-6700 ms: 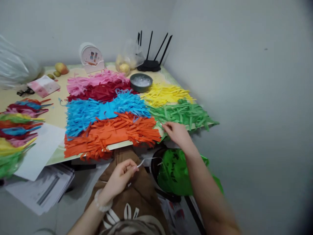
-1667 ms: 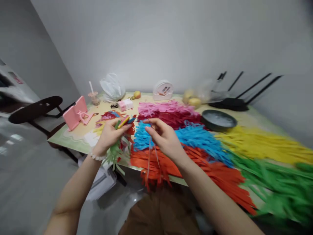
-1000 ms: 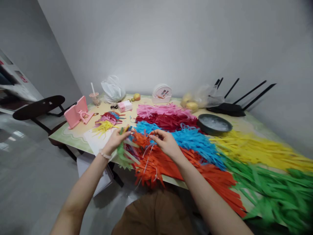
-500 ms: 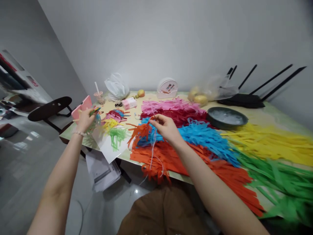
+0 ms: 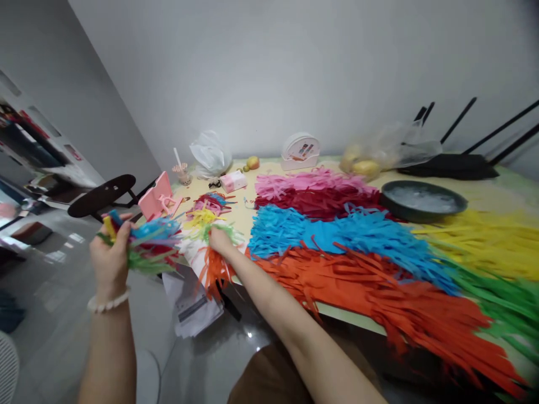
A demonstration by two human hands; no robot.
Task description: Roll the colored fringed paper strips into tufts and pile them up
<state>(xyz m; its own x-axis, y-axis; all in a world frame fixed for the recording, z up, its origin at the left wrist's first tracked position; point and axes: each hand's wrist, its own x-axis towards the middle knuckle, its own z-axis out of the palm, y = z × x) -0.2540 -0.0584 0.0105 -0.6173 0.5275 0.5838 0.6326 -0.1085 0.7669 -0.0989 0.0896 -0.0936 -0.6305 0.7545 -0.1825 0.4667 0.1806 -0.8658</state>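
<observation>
My left hand [image 5: 110,252], with a beaded bracelet at its wrist, is wrapped round a multicoloured bunch of paper strips [image 5: 156,238] off the table's left edge. Blue, red and green fringe sticks out to its right. My right hand [image 5: 220,240] is closed on an orange paper tassel [image 5: 217,269], which hangs down over the table edge; its fingertips are hidden. Beside that hand lie a light green tassel [image 5: 227,230] and a yellow tassel [image 5: 204,217]. Pink, red and blue small tassels [image 5: 213,203] lie just behind them.
Fringed sheets in pink [image 5: 311,182], dark red [image 5: 315,203], blue [image 5: 290,227], orange [image 5: 337,275], yellow [image 5: 488,241] and green [image 5: 514,306] cover the right side. A dark bowl [image 5: 423,213], a pink stand [image 5: 155,197], a tissue pack [image 5: 233,182] and a white bag [image 5: 210,154] stand behind.
My left hand has come back toward me, lifting the multicoloured bunch off the table. My right hand has carried the orange tassel leftward to the small tassels. The view has turned slightly left.
</observation>
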